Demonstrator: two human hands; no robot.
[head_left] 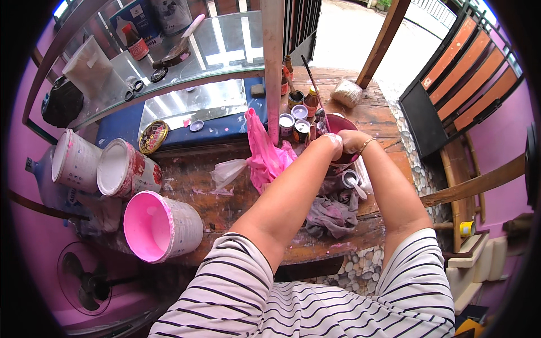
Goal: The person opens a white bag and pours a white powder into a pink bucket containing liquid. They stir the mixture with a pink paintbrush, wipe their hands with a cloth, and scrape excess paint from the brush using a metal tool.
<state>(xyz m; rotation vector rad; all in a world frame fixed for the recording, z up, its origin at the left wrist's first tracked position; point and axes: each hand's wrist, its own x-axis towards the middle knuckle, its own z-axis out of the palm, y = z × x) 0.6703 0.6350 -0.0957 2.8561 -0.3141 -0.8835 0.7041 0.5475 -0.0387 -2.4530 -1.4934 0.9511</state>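
Both of my arms reach forward over a dark red bucket (340, 124) on the wooden table. My left hand (333, 142), smeared with white, bends down at the bucket's near rim. Close beside it, my right hand (354, 141), with a bracelet at the wrist, curls down the same way. The fingers of both hands are hidden, so I cannot tell what they hold. Next to the bucket stand open white-topped cans (287, 121) and a small bottle (311, 98). A small cup with a spoon (351, 180) and a stained grey rag (332, 215) lie nearer me.
A pink-lined bucket (186, 228) stands at the table's left, near two white pails (115, 169). Pink cloth (262, 152) lies mid-table, by a wooden post (273, 67). A glass case (225, 45) rises behind. A wrapped roll-like lump (346, 93) sits at the far right.
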